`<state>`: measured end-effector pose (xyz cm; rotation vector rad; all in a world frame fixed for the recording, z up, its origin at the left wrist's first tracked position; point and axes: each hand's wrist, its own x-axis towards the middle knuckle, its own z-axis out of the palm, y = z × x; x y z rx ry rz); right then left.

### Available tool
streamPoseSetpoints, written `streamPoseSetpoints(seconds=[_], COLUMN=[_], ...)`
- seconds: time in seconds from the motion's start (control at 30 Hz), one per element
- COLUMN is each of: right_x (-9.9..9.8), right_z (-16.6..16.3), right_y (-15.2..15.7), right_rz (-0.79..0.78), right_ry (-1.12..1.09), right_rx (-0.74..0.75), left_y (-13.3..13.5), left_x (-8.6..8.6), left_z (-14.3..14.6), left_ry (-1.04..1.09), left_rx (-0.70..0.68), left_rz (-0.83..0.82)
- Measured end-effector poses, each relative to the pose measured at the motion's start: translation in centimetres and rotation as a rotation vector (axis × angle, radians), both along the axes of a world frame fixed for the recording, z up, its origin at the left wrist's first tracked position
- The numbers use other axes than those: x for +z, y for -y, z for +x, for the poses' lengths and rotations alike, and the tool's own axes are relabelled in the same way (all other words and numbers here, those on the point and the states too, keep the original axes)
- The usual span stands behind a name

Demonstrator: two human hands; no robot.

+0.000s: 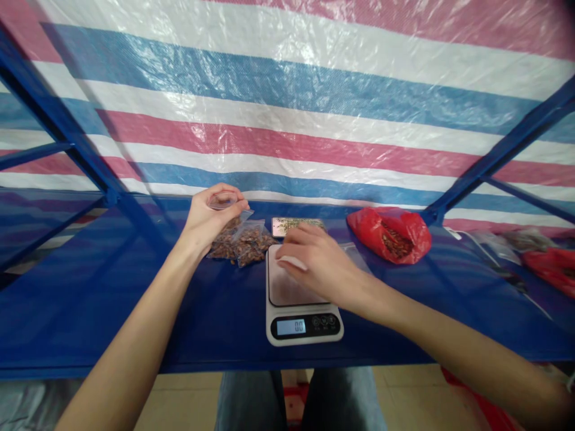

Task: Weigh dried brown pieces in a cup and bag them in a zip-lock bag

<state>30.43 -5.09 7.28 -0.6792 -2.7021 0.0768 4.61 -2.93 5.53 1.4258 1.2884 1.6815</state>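
My left hand [210, 216] is raised above the blue table [135, 299], fingers pinched on the top of a small clear bag [224, 203]. Just below it lie several small clear bags of brown pieces [245, 245]. My right hand [317, 263] hovers over the steel plate of a white kitchen scale [296, 308], fingers curled, with a small pale thing at its fingertips that I cannot make out. The scale's display reads zero.
A red plastic bag [390, 233] of brown pieces lies open at the back right. A phone [287, 225] lies flat behind the scale. Another red bag [554, 266] and clear bags sit at the far right. Blue frame bars rise on both sides before a striped tarp.
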Motion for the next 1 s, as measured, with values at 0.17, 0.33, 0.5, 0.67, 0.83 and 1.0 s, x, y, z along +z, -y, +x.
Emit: streamPoseSetpoints(seconds=[0.17,0.33,0.5,0.67,0.83,1.0], right_x=[-3.0,-4.2,-4.2,-5.0,-4.2,-3.8], right_z=[-9.8,-12.7,-12.7,-12.7,-11.8,-10.9], right_y=[-1.9,-2.8,-1.9,-2.2,-3.6,-5.1], right_rz=[0.038,0.118,0.119,0.098,-0.048,-0.207], right_ry=[0.111,0.235,0.301,0.269,0.204,0.110], right_rx=[0.233,0.146,0.089,0.117,0.115,0.247], left_y=[-0.7,-0.9,-0.6,-0.4,-0.6,-0.8], left_x=[-0.5,-0.5,-0.3,-0.3,-0.5,-0.5], left_z=[-0.6,-0.7,-0.5,-0.5,-1.2,-1.4], left_ry=[-0.035,-0.010,0.032,0.178,0.236,0.249], left_rx=[-0.004,-0.017,-0.044,-0.097,-0.100,-0.084], left_rz=[0.019,0.049,0.005,-0.037,-0.038,-0.031])
